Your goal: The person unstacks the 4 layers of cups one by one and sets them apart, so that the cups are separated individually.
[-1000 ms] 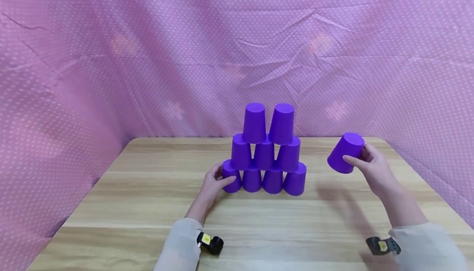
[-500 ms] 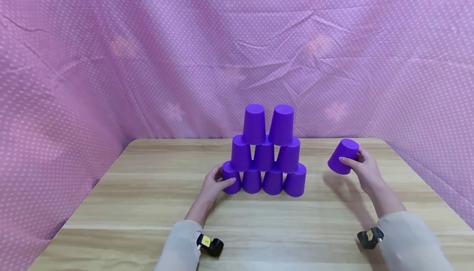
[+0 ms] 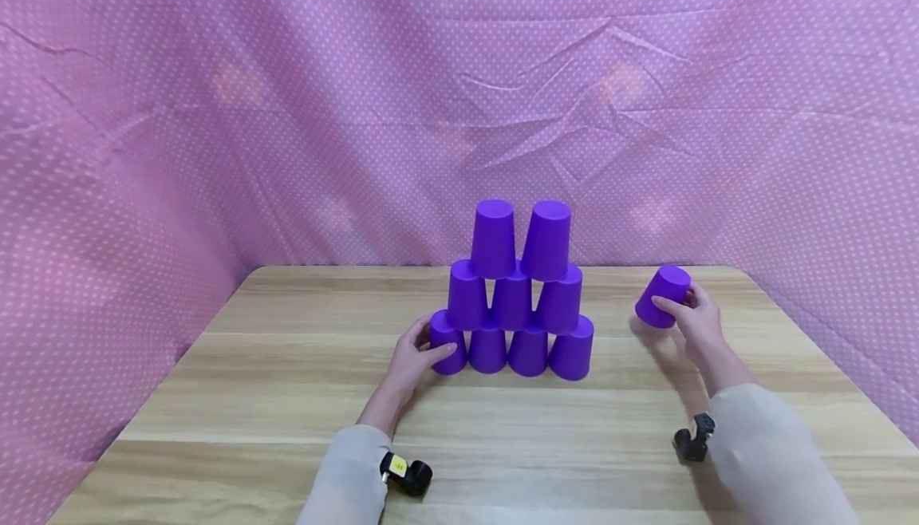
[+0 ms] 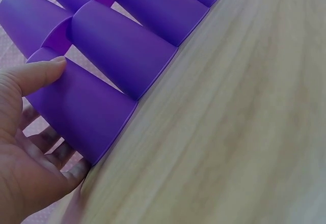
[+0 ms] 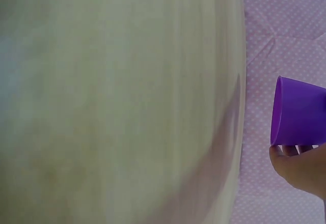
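Observation:
Upside-down purple cups form a stack, with two on top, three in the middle and several in the bottom row. My left hand (image 3: pixel 415 355) holds the leftmost bottom cup (image 4: pixel 84 104), its thumb across the front and its fingers round the outer side and behind. To the right of the stack, my right hand (image 3: pixel 698 319) grips a single purple cup (image 3: pixel 662 298) with the thumb in front. That cup is upside down, slightly tilted, close over the table with its shadow beside it. In the right wrist view its open rim faces the tabletop.
The stack's upper cups (image 3: pixel 493 242) rise above the table's back edge. A light wooden table (image 3: pixel 323 397) lies under everything. Pink dotted cloth (image 3: pixel 359 110) hangs behind and at both sides. Each wrist wears a small black camera (image 3: pixel 412 477).
My right hand has moved the single cup farther back and a little lower, tilting it less. The left hand and the stack have stayed in place.

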`<state>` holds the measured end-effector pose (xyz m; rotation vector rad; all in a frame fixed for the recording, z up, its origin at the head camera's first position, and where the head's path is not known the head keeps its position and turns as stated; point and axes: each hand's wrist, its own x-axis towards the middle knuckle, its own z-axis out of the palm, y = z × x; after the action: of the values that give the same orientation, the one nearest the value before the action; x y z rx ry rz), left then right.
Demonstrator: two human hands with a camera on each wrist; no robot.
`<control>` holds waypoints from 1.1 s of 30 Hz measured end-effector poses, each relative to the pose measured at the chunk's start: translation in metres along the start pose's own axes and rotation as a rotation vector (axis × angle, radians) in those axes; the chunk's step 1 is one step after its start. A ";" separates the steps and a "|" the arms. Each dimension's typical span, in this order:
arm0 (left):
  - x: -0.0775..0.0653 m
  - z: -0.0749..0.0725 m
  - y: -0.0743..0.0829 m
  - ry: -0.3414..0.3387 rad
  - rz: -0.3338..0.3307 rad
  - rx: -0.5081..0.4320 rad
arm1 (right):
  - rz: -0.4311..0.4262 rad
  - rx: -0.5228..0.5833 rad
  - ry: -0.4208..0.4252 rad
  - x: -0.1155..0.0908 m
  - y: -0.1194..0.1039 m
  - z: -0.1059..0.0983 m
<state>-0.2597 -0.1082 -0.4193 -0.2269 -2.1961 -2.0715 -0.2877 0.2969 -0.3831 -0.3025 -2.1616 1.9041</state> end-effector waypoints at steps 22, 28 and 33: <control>0.000 0.000 -0.002 -0.003 0.010 -0.015 | 0.152 0.064 0.096 0.021 0.013 -0.001; 0.001 -0.001 -0.003 0.009 0.013 0.004 | 0.166 0.027 0.070 0.026 0.016 0.002; 0.002 0.000 -0.004 0.006 -0.013 -0.001 | 0.167 0.010 0.079 0.029 0.019 0.003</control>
<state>-0.2624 -0.1086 -0.4224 -0.2063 -2.1996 -2.0769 -0.3165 0.3054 -0.4005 -0.5626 -2.1347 1.9525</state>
